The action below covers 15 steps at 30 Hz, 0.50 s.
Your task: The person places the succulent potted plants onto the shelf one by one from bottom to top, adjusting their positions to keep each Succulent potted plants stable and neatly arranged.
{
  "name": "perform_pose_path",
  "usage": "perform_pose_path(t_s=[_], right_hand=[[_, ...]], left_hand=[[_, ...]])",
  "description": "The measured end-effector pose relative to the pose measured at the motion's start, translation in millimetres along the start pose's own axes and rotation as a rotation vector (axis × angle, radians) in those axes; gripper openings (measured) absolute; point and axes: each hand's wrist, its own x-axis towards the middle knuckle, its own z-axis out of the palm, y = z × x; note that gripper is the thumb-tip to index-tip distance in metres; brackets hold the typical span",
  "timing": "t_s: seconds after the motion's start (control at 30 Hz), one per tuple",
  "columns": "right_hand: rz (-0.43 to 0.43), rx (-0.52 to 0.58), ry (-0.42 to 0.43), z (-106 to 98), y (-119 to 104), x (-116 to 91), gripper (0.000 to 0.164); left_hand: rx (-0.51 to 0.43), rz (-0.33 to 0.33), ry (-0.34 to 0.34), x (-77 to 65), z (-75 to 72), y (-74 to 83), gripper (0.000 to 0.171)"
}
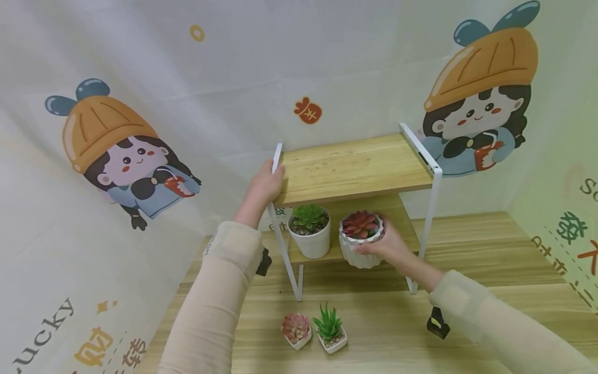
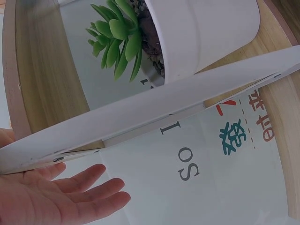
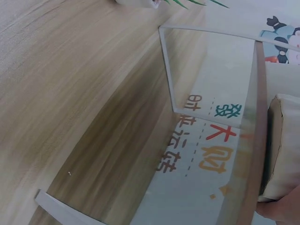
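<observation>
A two-tier wooden shelf (image 1: 345, 161) with white metal side frames stands on the table. My left hand (image 1: 266, 182) holds its upper left edge; in the left wrist view the white bar (image 2: 154, 110) runs between the thumb and the loosely extended fingers (image 2: 89, 180). My right hand (image 1: 392, 244) grips a white ribbed pot (image 1: 362, 252) with a red succulent (image 1: 361, 224), at the front of the lower tier. Whether its base touches the board cannot be told. A smooth white pot (image 1: 314, 244) with a green succulent (image 1: 308, 215) sits left of it on that tier.
Two small white pots stand in front of the shelf, one with a pink succulent (image 1: 296, 326), one with a spiky green plant (image 1: 329, 323). The wooden table (image 1: 467, 249) extends to both sides. A printed cloth (image 1: 243, 78) hangs behind and around it.
</observation>
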Motion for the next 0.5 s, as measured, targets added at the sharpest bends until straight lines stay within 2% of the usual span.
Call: perform_pose_path(t_s=[0.2,0.5], right_hand=[[0.037,-0.011,0.011,-2.2,3.2,0.3,0.092],[0.028,-0.014,0.001,-10.2,3.8,-1.7,0.095]], left_hand=[[-0.01,-0.003,0.002,-0.4,1.0,0.6,0.054],[-0.006,0.0,-0.002,0.8,1.5,0.5,0.056]])
